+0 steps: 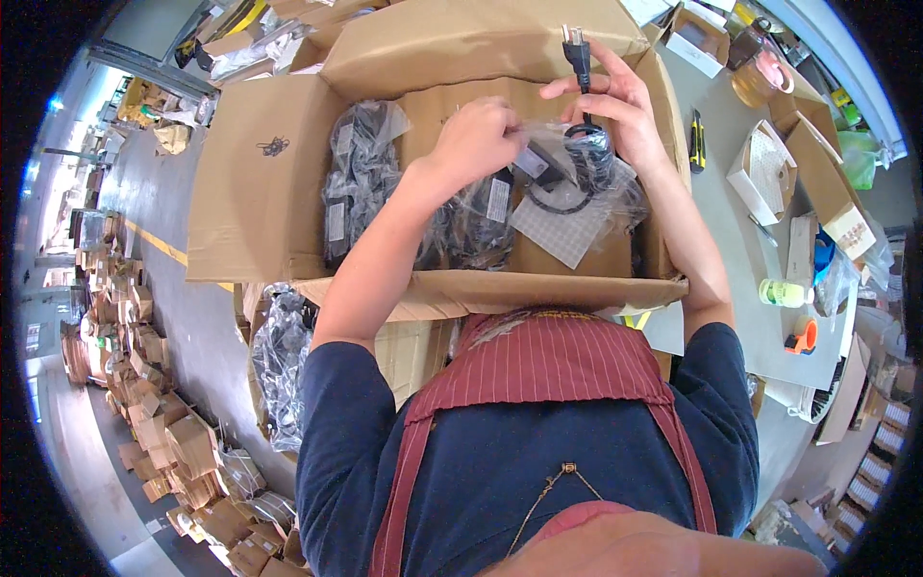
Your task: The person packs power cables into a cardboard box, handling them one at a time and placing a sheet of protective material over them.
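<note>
In the open cardboard box (596, 293) lie several black power adapters (361, 183) in clear plastic bags, with white labels on some. My left hand (476, 139) is closed, its fingertips pinching the edge of a clear plastic bag (562, 159) over the box. A black adapter with a label shows at that bag. My right hand (620, 111) grips a coiled black power cord (588, 149) beside it, and the cord's plug (577, 58) points up with its prongs bare. Beneath the cord is a white sheet with a grid pattern (558, 231).
Right of the box, a grey table (716, 250) carries a yellow-and-black utility knife (697, 142), a white carton (764, 168), a small bottle (784, 292) and an orange tape dispenser (801, 336). More bagged items (281, 365) sit below left. Stacked cartons (192, 447) line the floor farther left.
</note>
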